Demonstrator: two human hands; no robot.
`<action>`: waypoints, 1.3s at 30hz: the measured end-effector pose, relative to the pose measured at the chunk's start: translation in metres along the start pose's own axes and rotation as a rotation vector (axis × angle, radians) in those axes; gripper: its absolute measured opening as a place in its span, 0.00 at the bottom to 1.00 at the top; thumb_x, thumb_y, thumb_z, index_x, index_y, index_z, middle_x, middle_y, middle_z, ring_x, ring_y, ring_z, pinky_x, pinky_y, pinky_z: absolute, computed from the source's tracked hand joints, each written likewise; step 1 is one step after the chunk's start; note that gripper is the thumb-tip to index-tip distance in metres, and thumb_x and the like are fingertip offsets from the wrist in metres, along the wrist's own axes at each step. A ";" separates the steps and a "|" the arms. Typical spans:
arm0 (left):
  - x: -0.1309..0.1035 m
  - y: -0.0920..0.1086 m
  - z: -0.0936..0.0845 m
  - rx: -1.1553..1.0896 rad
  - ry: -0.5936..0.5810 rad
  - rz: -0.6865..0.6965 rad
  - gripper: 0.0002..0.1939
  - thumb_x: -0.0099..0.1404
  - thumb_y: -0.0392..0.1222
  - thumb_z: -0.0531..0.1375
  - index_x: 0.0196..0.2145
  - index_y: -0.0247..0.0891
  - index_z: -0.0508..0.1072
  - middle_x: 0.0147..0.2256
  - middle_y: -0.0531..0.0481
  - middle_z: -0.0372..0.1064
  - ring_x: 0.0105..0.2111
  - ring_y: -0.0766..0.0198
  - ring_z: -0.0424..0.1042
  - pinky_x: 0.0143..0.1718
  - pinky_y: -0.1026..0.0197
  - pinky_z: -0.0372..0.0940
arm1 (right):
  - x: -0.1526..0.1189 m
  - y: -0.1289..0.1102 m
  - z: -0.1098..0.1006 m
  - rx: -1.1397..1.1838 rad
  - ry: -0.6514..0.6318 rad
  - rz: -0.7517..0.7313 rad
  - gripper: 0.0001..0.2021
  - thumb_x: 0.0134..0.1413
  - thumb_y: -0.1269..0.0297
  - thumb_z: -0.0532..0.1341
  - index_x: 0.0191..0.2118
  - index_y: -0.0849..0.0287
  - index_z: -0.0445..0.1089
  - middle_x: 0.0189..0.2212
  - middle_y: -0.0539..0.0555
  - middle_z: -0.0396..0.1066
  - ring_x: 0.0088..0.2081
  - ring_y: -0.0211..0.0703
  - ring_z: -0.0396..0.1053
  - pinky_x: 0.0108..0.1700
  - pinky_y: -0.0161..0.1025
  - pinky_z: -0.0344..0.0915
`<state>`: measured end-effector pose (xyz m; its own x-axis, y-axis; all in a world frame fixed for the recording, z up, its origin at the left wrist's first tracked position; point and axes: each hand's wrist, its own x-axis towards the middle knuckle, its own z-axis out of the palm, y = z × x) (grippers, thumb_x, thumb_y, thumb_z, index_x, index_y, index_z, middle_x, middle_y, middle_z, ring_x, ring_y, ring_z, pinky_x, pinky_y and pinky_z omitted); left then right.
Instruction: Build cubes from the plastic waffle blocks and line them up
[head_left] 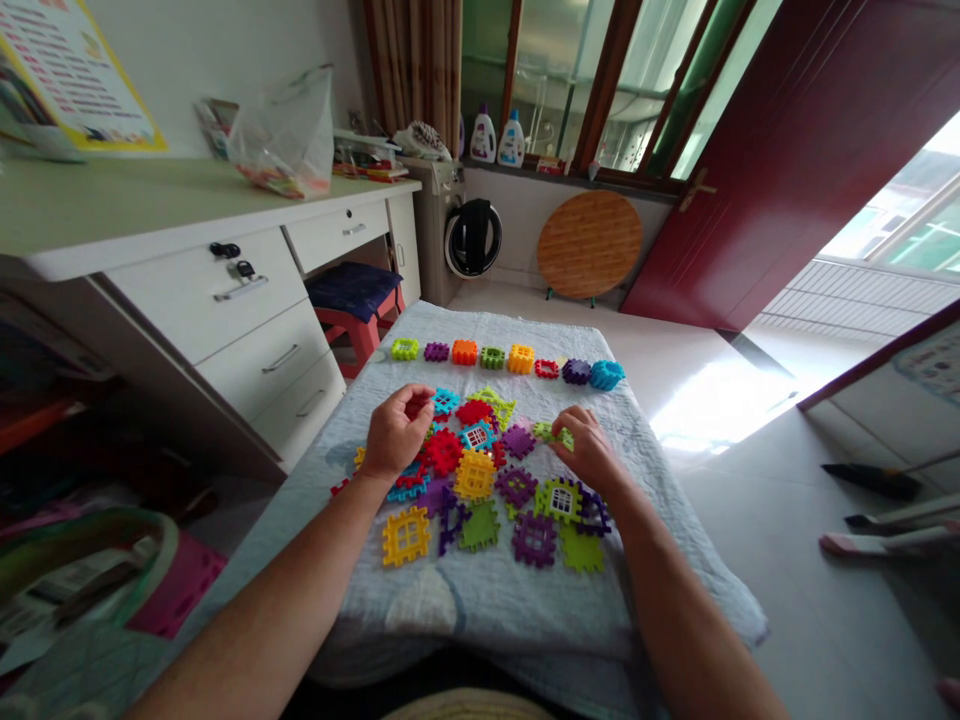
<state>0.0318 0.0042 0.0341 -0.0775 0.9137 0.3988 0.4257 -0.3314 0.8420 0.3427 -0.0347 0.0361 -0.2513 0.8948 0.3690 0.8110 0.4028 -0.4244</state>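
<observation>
My left hand [399, 432] is at the left edge of a pile of plastic interlocking building tiles, its fingers curled in; whatever they hold, if anything, is hidden. Just beyond its fingertips is a blue window tile [445, 401]. On the pile's right side my right hand [589, 447] has its fingers closed on a lime green tile [551, 433]. Between the hands lie a red tile [443, 452], a yellow window tile [475, 475] and a purple tile [517, 441]. Closer to me are another yellow tile [406, 537] and a dark purple tile [535, 540].
Behind the pile, a row of joined-tile blocks, including an orange block [464, 352] and a blue block [607, 375], crosses the cloth-covered table [480, 610]. A white desk [217, 290] and a stool [356, 300] stand left. A red door [720, 150] is at right.
</observation>
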 end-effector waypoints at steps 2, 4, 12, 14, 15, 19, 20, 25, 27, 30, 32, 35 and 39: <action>0.000 0.000 0.000 0.003 -0.001 0.000 0.11 0.59 0.43 0.58 0.38 0.36 0.74 0.31 0.50 0.74 0.29 0.64 0.72 0.35 0.65 0.68 | -0.002 0.002 0.001 0.006 -0.058 -0.016 0.03 0.49 0.67 0.63 0.32 0.55 0.67 0.38 0.55 0.67 0.43 0.49 0.63 0.49 0.47 0.61; 0.000 0.001 0.000 0.004 -0.002 0.000 0.11 0.59 0.43 0.58 0.38 0.37 0.74 0.31 0.50 0.74 0.29 0.65 0.72 0.35 0.65 0.68 | -0.003 0.004 0.001 0.004 -0.054 -0.007 0.05 0.49 0.65 0.63 0.34 0.55 0.68 0.39 0.55 0.67 0.44 0.50 0.63 0.50 0.48 0.60; -0.001 0.003 0.000 -0.001 0.000 0.004 0.11 0.59 0.42 0.58 0.38 0.36 0.74 0.31 0.50 0.73 0.29 0.65 0.72 0.35 0.65 0.68 | -0.003 0.010 0.013 -0.077 -0.087 0.088 0.21 0.46 0.60 0.65 0.48 0.54 0.66 0.45 0.56 0.71 0.50 0.56 0.61 0.52 0.53 0.57; -0.001 0.003 0.000 -0.002 0.003 0.003 0.10 0.59 0.42 0.58 0.38 0.36 0.74 0.31 0.50 0.73 0.29 0.65 0.72 0.35 0.65 0.68 | -0.002 0.012 0.014 -0.057 -0.055 0.087 0.20 0.46 0.60 0.65 0.48 0.54 0.66 0.44 0.56 0.71 0.49 0.55 0.62 0.52 0.53 0.58; -0.001 0.003 0.000 -0.001 0.003 0.001 0.11 0.59 0.42 0.58 0.38 0.36 0.74 0.31 0.50 0.73 0.29 0.65 0.72 0.35 0.65 0.68 | -0.001 0.013 0.013 -0.043 -0.018 0.088 0.20 0.47 0.60 0.64 0.48 0.54 0.66 0.44 0.56 0.71 0.48 0.54 0.63 0.51 0.52 0.59; -0.001 0.004 -0.001 0.001 0.001 -0.003 0.11 0.59 0.42 0.58 0.38 0.36 0.74 0.31 0.50 0.74 0.28 0.65 0.71 0.34 0.65 0.68 | 0.000 0.020 0.002 -0.019 0.168 0.150 0.18 0.49 0.59 0.62 0.47 0.56 0.66 0.42 0.58 0.70 0.45 0.52 0.66 0.50 0.51 0.61; -0.001 0.004 -0.001 -0.002 0.001 -0.002 0.11 0.59 0.42 0.58 0.38 0.36 0.74 0.31 0.50 0.74 0.28 0.65 0.71 0.34 0.65 0.68 | -0.001 0.022 0.000 -0.023 0.193 0.172 0.18 0.49 0.58 0.62 0.46 0.57 0.66 0.42 0.59 0.70 0.44 0.52 0.66 0.49 0.50 0.62; 0.000 0.004 -0.001 -0.007 0.001 0.001 0.10 0.59 0.42 0.58 0.38 0.36 0.74 0.31 0.50 0.73 0.28 0.65 0.71 0.34 0.65 0.67 | -0.006 0.028 -0.001 -0.074 0.089 0.229 0.20 0.47 0.58 0.63 0.47 0.59 0.67 0.41 0.58 0.70 0.44 0.52 0.67 0.48 0.48 0.62; 0.000 0.005 -0.001 -0.007 0.000 0.001 0.10 0.60 0.42 0.58 0.38 0.36 0.74 0.30 0.51 0.73 0.28 0.66 0.71 0.34 0.65 0.67 | -0.008 0.028 0.001 -0.120 0.018 0.255 0.20 0.46 0.59 0.63 0.46 0.58 0.67 0.41 0.58 0.71 0.45 0.52 0.66 0.48 0.48 0.61; 0.000 0.004 -0.001 -0.010 0.003 0.005 0.10 0.60 0.42 0.58 0.38 0.36 0.74 0.30 0.51 0.73 0.28 0.66 0.71 0.34 0.66 0.67 | -0.009 0.026 0.003 -0.172 -0.036 0.295 0.20 0.45 0.60 0.63 0.46 0.58 0.68 0.41 0.57 0.70 0.45 0.51 0.66 0.48 0.46 0.61; 0.000 0.004 -0.001 -0.017 0.003 0.008 0.10 0.60 0.42 0.58 0.38 0.36 0.74 0.30 0.51 0.73 0.28 0.66 0.71 0.34 0.66 0.67 | -0.008 0.025 0.003 -0.180 -0.047 0.303 0.20 0.45 0.59 0.63 0.47 0.59 0.68 0.42 0.57 0.70 0.44 0.51 0.66 0.48 0.46 0.61; 0.000 0.004 -0.001 -0.023 0.001 0.007 0.10 0.60 0.42 0.59 0.38 0.36 0.74 0.30 0.51 0.73 0.28 0.66 0.71 0.34 0.66 0.67 | -0.009 0.025 0.001 -0.185 -0.058 0.299 0.20 0.46 0.57 0.63 0.46 0.59 0.68 0.41 0.57 0.69 0.43 0.50 0.65 0.48 0.45 0.61; -0.001 0.003 -0.001 -0.023 -0.002 0.007 0.10 0.60 0.42 0.58 0.38 0.36 0.74 0.30 0.51 0.73 0.28 0.66 0.71 0.34 0.66 0.67 | -0.009 0.025 0.004 -0.202 -0.060 0.290 0.22 0.45 0.55 0.64 0.46 0.59 0.67 0.41 0.57 0.68 0.43 0.52 0.65 0.47 0.46 0.61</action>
<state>0.0324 0.0023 0.0371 -0.0724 0.9118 0.4043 0.4055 -0.3434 0.8471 0.3630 -0.0323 0.0192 -0.0209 0.9786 0.2049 0.9397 0.0892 -0.3300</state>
